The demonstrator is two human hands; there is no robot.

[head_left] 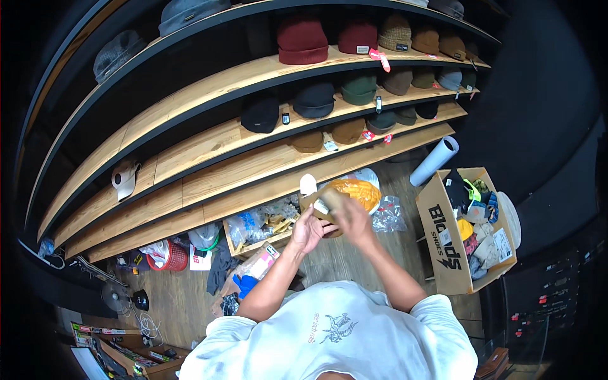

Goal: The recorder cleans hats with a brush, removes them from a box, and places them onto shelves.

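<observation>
Both hands up in front of the chest, on a tan cap (324,201). Left hand (309,231) cups it from below, fingers curled on the fabric. Right hand (352,218) clamps over its right side, blurred. Cap sits above the wood floor, just in front of an orange hat (358,189) in a bag. Cardboard box (443,244) of clothes to the right, shelves (209,142) of caps behind.

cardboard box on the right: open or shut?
Open: the box has its flaps up, with clothes and hats showing inside.
</observation>
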